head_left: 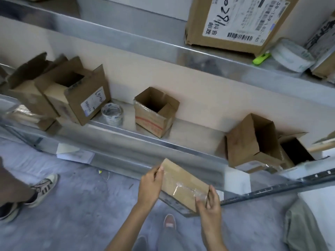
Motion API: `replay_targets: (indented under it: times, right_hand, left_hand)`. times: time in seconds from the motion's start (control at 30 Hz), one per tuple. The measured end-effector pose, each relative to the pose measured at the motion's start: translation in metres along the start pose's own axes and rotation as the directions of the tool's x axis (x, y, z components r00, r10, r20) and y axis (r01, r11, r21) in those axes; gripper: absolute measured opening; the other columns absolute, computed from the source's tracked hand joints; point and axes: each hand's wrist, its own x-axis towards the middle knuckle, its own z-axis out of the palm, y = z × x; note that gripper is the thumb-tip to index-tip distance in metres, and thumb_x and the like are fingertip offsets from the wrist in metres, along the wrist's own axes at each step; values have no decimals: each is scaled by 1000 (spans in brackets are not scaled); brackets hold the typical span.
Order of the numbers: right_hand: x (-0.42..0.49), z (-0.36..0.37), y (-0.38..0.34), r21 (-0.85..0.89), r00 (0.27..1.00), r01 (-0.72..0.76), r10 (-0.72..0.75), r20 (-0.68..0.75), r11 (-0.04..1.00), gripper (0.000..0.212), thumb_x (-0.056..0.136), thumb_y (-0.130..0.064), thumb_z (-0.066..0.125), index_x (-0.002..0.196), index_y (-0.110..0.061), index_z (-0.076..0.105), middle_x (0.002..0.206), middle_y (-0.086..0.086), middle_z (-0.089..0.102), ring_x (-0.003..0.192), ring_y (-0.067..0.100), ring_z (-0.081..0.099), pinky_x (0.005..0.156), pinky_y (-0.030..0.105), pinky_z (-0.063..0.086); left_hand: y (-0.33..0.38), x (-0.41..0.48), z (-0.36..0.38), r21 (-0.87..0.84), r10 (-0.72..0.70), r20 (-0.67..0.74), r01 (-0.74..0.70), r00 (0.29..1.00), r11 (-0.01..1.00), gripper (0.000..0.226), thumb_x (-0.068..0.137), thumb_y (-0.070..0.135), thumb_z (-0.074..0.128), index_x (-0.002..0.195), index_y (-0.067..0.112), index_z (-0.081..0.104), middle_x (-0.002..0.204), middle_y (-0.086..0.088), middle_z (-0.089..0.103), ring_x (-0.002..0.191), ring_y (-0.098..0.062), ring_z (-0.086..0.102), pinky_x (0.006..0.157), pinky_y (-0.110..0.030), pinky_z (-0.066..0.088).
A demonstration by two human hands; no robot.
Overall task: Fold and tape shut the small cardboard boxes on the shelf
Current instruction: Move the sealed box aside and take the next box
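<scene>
I hold a small closed cardboard box (183, 183) in front of the shelf's front rail, tilted, with clear tape glinting across its top. My left hand (151, 185) grips its left end, fingers curled over the upper corner. My right hand (208, 201) grips the right end, thumb and fingers on the taped edge. On the shelf (183, 140) stand several open boxes: a labelled one (79, 98) at the left, one with red stripes (155, 113) in the middle, and one (253, 142) at the right. A tape roll (112, 114) sits between the left and middle boxes.
The upper shelf carries a large labelled carton (233, 22), a second tape roll (291, 55) and a green marker (261, 58). Another person's shoes (41, 189) stand on the grey floor at the left. A slotted metal rail (282, 187) juts out at the right.
</scene>
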Motion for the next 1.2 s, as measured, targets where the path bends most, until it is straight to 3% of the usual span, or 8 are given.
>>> replay_targets:
  times: [0.13, 0.3, 0.5, 0.67, 0.73, 0.87, 1.0, 1.2]
  right_hand:
    - [0, 2, 26, 30, 984, -175, 174, 42, 984, 58, 92, 8, 49, 144, -13, 34, 151, 9, 34, 134, 19, 38, 110, 42, 34]
    - [37, 18, 50, 47, 942, -324, 317, 111, 945, 56, 96, 8, 39, 148, -12, 30, 151, 1, 35, 134, 23, 40, 109, 46, 34]
    - [149, 65, 100, -22, 960, -246, 247, 130, 969, 59, 93, 12, 40, 147, -8, 27, 145, 9, 40, 128, 25, 45, 100, 34, 41]
    - [259, 97, 152, -145, 981, -60, 85, 175, 988, 50, 84, 22, 42, 120, -12, 52, 91, 7, 60, 72, 15, 53, 57, 16, 43]
    - [294, 105, 170, -202, 983, -15, 51, 175, 979, 55, 80, 25, 38, 118, -12, 53, 102, 10, 63, 81, 20, 58, 65, 23, 48]
    - [357, 115, 214, -354, 979, 48, 26, 201, 934, 58, 78, 15, 39, 129, -10, 49, 108, 9, 59, 70, 14, 55, 43, 11, 41]
    - [424, 113, 274, -404, 967, 101, 6, 256, 909, 81, 57, -9, 40, 138, -17, 43, 128, 11, 58, 111, 28, 58, 77, 32, 50]
    - [404, 123, 258, -460, 978, 136, -43, 206, 878, 68, 82, -10, 51, 147, -15, 30, 141, 8, 48, 119, 26, 52, 96, 38, 47]
  left_hand:
    - [-34, 2, -4, -12, -30, 142, 32, 989, 999, 24, 99, 26, 46, 108, 13, 65, 106, -2, 58, 93, -12, 55, 71, -9, 35]
    - [-76, 30, 7, 18, -214, 205, 215, 955, 976, 34, 96, 29, 52, 125, 12, 56, 113, -5, 32, 123, -29, 39, 106, -29, 30]
    - [-127, 110, 46, -155, -182, 226, 220, 957, 963, 34, 96, 14, 51, 128, 2, 48, 116, -8, 57, 112, -22, 54, 88, -25, 39]
    - [-180, 200, 95, -12, -25, 178, 28, 984, 1000, 25, 95, 8, 48, 116, -3, 55, 103, -20, 58, 90, -29, 58, 67, -27, 41]
    - [-200, 232, 110, 81, 6, 133, -16, 991, 997, 22, 95, 13, 50, 104, -3, 62, 98, -25, 61, 87, -37, 62, 67, -32, 42]
    - [-239, 270, 149, 122, 60, 89, -71, 994, 990, 17, 92, 6, 50, 89, -5, 63, 89, -23, 61, 74, -30, 57, 59, -26, 38]
    - [-262, 290, 175, 148, 65, 41, -70, 997, 987, 22, 93, 11, 50, 92, -5, 65, 88, -16, 62, 84, -27, 59, 62, -23, 30]
    - [-265, 304, 188, 170, 101, -57, -90, 993, 981, 28, 99, 16, 42, 108, 0, 63, 108, -18, 65, 103, -33, 58, 82, -30, 37]
